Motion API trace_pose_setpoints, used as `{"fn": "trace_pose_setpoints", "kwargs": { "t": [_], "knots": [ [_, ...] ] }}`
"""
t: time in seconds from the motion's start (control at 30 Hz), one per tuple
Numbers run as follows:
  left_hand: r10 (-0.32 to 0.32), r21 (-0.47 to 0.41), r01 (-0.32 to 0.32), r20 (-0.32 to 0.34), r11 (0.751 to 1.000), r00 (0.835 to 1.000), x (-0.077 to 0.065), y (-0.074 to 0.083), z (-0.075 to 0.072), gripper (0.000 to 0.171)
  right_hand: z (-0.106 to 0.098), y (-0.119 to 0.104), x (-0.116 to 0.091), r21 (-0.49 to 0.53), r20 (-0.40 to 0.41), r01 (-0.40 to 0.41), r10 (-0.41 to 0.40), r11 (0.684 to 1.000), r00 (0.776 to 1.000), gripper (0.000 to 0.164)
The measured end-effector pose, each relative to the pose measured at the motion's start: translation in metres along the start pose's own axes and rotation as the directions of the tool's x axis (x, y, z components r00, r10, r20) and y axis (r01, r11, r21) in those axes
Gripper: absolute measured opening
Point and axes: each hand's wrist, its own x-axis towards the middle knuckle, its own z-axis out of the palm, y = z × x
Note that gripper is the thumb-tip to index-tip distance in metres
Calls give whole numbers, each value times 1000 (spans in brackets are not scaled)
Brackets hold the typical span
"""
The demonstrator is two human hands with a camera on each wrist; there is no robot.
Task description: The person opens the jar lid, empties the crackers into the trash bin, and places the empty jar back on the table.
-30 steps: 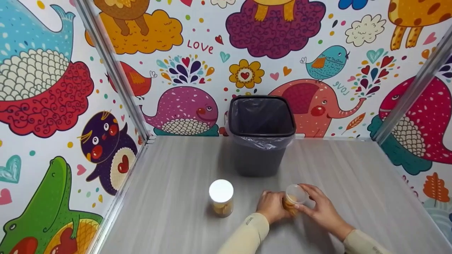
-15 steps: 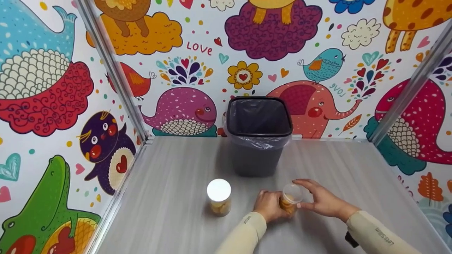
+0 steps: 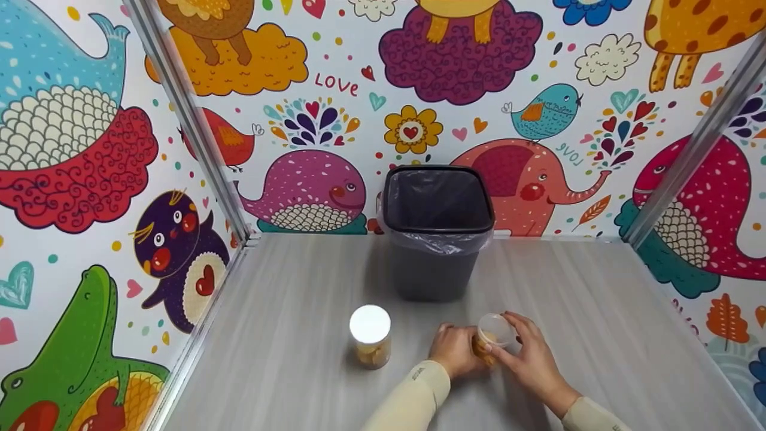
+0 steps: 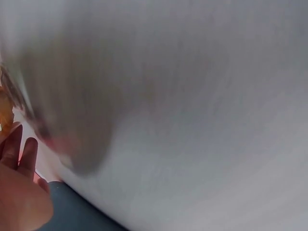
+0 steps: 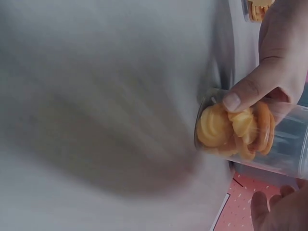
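A: The fingers of the left hand [image 3: 459, 350] are wrapped round the lower part of a clear plastic jar [image 3: 492, 339] in the head view. The right hand [image 3: 531, 359] has its thumb and fingers curled about the jar's translucent top.

B: Where is that jar?

A: Between the two hands, in front of the black trash bin [image 3: 434, 275] and a little to its right, over the grey wood-grain table [image 3: 287, 335]. I can't tell whether its base touches the surface.

B: And on the other side?

A: A white-lidded jar [image 3: 370, 327] stands upright on the table, apart from the left hand. The bin wears a clear liner [image 3: 440, 242] and stands before the back wall [image 3: 371, 126], printed with a whale, a flower and an elephant. Both arms have cream sleeves [image 3: 416, 392].

B: What does the left wrist view give?

A: Mostly blurred table. Slightly bent fingers [image 4: 29, 156] and a sliver of the jar crowd the left edge.

B: The right wrist view?

A: The left thumb [image 5: 245, 91] presses on the jar's side. Inside are ridged orange-yellow cookies [image 5: 216, 126], gathered toward the base. The right hand's fingers show by the rim, cut off by the frame. Part of the other jar peeks in at the top.
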Motion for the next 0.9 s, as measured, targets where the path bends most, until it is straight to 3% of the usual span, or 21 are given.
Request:
{"fn": "trace_pose_setpoints", "kwargs": {
  "t": [0.13, 0.23, 0.3, 0.4, 0.47, 0.5, 0.57, 0.63, 0.7, 0.8, 0.9],
  "knots": [
    [-13, -4, 13, 7, 1000, 1000, 4, 0, -2, 44, -7, 3, 6, 17, 76, -4, 3, 1000, 997, 70],
    [-3, -9, 3, 15, 1000, 1000, 5, 0, 0, 42, -21, 8, 17, 76, 205, 44, -59, 996, 977, 68],
    [-1, -18, 1, 21, 1000, 1000, 5, 0, 1, 42, -33, 12, 29, 122, 336, 69, -107, 990, 936, 65],
    [-5, -35, 5, 18, 999, 1000, 5, -2, 2, 44, -46, 15, 51, 184, 530, 69, -158, 980, 833, 64],
    [-4, -49, 6, 25, 999, 1000, 3, -1, 3, 45, -53, 16, 57, 185, 614, 42, -149, 982, 775, 64],
    [-5, -52, 6, 27, 999, 1000, 3, 0, 4, 45, -54, 16, 58, 182, 641, 29, -141, 983, 754, 65],
    [-9, -59, 11, 34, 998, 999, 1, 0, 4, 47, -55, 17, 58, 167, 662, 23, -130, 986, 739, 66],
    [-15, -69, 17, 36, 997, 999, 1, 0, 3, 48, -54, 16, 55, 139, 639, 28, -111, 990, 761, 67],
    [-21, -76, 24, 36, 997, 999, 1, 0, 2, 47, -49, 14, 48, 115, 558, 57, -111, 992, 823, 66],
    [-22, -84, 24, 34, 996, 999, 1, -1, 1, 45, -39, 8, 32, 56, 363, 89, -103, 994, 926, 65],
    [-8, -62, 9, 16, 998, 1000, 1, -1, 0, 46, -24, 0, 14, 21, 183, 65, -67, 998, 981, 68]
  ]
}}
